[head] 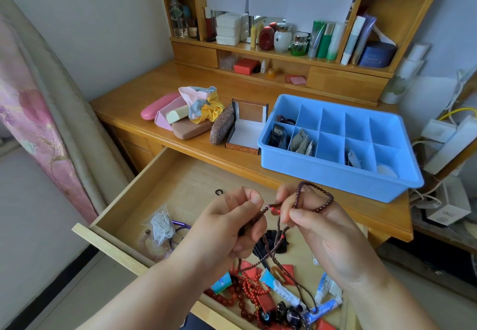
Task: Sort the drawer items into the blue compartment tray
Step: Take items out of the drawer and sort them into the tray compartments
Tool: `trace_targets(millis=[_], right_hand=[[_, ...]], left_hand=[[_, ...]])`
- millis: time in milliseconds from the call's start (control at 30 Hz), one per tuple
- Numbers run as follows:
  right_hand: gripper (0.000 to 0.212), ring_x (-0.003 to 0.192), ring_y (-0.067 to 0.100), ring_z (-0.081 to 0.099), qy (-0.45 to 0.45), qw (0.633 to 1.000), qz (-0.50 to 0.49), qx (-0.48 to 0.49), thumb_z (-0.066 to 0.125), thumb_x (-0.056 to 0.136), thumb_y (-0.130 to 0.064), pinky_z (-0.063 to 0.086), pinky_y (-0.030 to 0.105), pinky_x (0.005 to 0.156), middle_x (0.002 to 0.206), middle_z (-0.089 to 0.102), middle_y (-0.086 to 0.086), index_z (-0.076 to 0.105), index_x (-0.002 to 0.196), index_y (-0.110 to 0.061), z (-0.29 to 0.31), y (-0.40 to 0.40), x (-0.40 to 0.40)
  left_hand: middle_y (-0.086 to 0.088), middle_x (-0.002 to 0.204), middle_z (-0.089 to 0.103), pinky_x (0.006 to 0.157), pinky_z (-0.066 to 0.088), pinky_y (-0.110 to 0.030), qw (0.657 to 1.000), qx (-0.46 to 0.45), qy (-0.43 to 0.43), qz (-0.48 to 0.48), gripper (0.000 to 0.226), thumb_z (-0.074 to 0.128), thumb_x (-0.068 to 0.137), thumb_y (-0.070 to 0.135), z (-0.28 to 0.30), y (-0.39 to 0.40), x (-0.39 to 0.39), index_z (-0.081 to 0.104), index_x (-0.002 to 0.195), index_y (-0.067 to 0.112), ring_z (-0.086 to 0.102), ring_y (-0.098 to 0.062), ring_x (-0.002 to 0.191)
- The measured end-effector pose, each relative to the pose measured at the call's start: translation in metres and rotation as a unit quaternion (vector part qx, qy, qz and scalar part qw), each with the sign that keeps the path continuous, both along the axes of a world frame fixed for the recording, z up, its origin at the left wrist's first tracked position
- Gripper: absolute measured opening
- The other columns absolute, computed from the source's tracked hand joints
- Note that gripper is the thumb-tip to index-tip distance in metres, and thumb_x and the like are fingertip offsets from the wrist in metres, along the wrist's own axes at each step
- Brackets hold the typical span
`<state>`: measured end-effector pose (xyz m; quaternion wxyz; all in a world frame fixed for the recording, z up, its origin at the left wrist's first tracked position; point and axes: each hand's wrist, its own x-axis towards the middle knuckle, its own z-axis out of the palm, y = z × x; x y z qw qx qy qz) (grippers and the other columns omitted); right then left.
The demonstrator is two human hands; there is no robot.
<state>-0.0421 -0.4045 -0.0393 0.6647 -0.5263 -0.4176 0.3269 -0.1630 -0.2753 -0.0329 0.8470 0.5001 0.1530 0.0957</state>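
I see both hands over the open drawer (144, 200), left hand (232, 226) and right hand (317, 226) each pinched shut on the dark bead string (317, 195), probably untangling it; blue tray (335, 174) waits on table (154, 89).

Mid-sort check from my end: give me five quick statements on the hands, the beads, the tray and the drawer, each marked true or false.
1. Both hands hold a dark brown bead strand. True: the left hand pinches it and it loops over the right hand.
2. The blue compartment tray sits inside the drawer. False: it rests on the desk top.
3. Every tray compartment is filled. False: several are bare, mostly in the back row.
4. The drawer is open with items in it. True: red beads and tubes remain.
5. The small box beside the tray is shut. False: its lid stands open.
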Motion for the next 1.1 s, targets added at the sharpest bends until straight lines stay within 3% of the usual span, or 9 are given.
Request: trace_targets(millis=[200, 367, 467, 567, 700, 833, 900, 1033, 1100], right_hand=[[0.024, 0.090, 0.011, 0.057, -0.389, 0.916, -0.094, -0.041, 0.049, 0.085, -0.021, 0.043, 0.021, 0.075, 0.103, 0.050, -0.008, 0.058, 0.066, -0.009, 0.020, -0.011, -0.009], [0.016, 0.067, 0.009, 0.041, -0.557, 0.817, -0.139, -0.051, 0.043, 0.081, -0.007, 0.037, 0.019, 0.065, 0.105, 0.039, 0.001, 0.057, 0.087, -0.010, 0.023, -0.013, -0.014], [0.025, 0.095, 0.016, 0.047, -0.600, 0.779, -0.169, -0.060, 0.035, 0.082, -0.004, 0.030, 0.009, 0.096, 0.113, 0.037, 0.007, 0.056, 0.093, -0.011, 0.020, -0.010, -0.014], [0.034, 0.133, 0.023, 0.034, -0.612, 0.767, -0.171, -0.084, 0.030, 0.084, -0.003, 0.020, 0.030, 0.115, 0.126, 0.036, 0.007, 0.064, 0.085, -0.005, 0.015, -0.006, -0.010], [0.028, 0.140, 0.016, 0.026, -0.574, 0.804, -0.111, -0.108, 0.034, 0.082, -0.006, 0.017, 0.034, 0.116, 0.146, 0.028, 0.001, 0.060, 0.083, -0.015, 0.007, -0.007, -0.004], [0.021, 0.124, -0.009, 0.038, -0.422, 0.895, -0.067, -0.125, 0.045, 0.096, -0.012, 0.036, 0.012, 0.097, 0.152, 0.020, -0.020, 0.058, 0.093, -0.028, 0.007, -0.011, 0.000], [0.025, 0.104, -0.006, 0.053, -0.384, 0.907, -0.096, -0.143, 0.044, 0.097, -0.015, 0.044, 0.014, 0.085, 0.135, 0.039, -0.022, 0.061, 0.102, -0.034, 0.008, -0.013, 0.004], [0.040, 0.055, 0.020, 0.061, -0.109, 0.975, -0.116, -0.157, 0.035, 0.100, -0.008, 0.052, 0.030, 0.058, 0.069, 0.062, 0.009, 0.065, 0.081, -0.026, 0.025, -0.015, 0.012], [0.039, 0.051, 0.026, 0.059, 0.001, 0.991, -0.087, -0.106, 0.034, 0.099, -0.011, 0.052, 0.030, 0.054, 0.068, 0.066, 0.016, 0.065, 0.077, -0.018, 0.041, -0.019, 0.018]], left_hand=[[-0.003, 0.048, 0.047, 0.038, 0.023, -0.013, 0.998, 0.050, -0.012, -0.021, 0.015, 0.051, 0.089, 0.027, 0.009, -0.003, -0.005, 0.049, 0.084, 0.013, 0.023, -0.007, 0.035], [-0.004, 0.046, 0.044, 0.035, 0.022, -0.012, 1.000, 0.026, 0.006, 0.000, 0.015, 0.056, 0.091, 0.024, 0.016, -0.005, -0.007, 0.048, 0.088, 0.011, 0.021, -0.007, 0.034], [-0.003, 0.048, 0.043, 0.034, 0.022, -0.011, 0.999, 0.002, 0.037, -0.014, 0.006, 0.053, 0.093, 0.015, 0.016, -0.001, -0.005, 0.051, 0.098, 0.013, 0.023, -0.006, 0.033], [-0.006, 0.055, 0.046, 0.033, 0.021, -0.013, 0.994, 0.061, 0.053, -0.077, 0.009, 0.061, 0.082, 0.024, 0.019, 0.007, -0.003, 0.060, 0.091, 0.020, 0.024, -0.006, 0.036], [-0.002, 0.063, 0.059, 0.041, 0.031, -0.013, 0.928, 0.350, 0.101, -0.076, 0.010, 0.068, 0.086, 0.026, 0.012, 0.022, 0.003, 0.066, 0.077, 0.030, 0.039, -0.007, 0.044], [-0.002, 0.090, 0.069, 0.073, 0.047, -0.022, 0.954, 0.274, 0.090, -0.081, 0.022, 0.059, 0.083, 0.030, 0.002, 0.031, 0.009, 0.069, 0.098, 0.017, 0.061, -0.017, 0.078], [-0.003, 0.095, 0.072, 0.093, 0.046, -0.030, 0.969, 0.224, 0.104, -0.001, 0.016, 0.056, 0.088, 0.023, -0.010, 0.040, 0.014, 0.070, 0.086, 0.016, 0.065, -0.018, 0.095], [-0.007, 0.062, 0.056, 0.063, 0.057, -0.030, 0.978, 0.085, 0.178, 0.064, 0.019, 0.049, 0.096, 0.011, -0.038, 0.059, 0.023, 0.059, 0.080, 0.006, 0.057, -0.018, 0.052], [-0.009, 0.070, 0.059, 0.057, 0.056, -0.027, 0.966, 0.115, 0.225, 0.057, 0.017, 0.052, 0.096, 0.011, -0.056, 0.066, 0.022, 0.064, 0.085, 0.005, 0.055, -0.017, 0.052]])
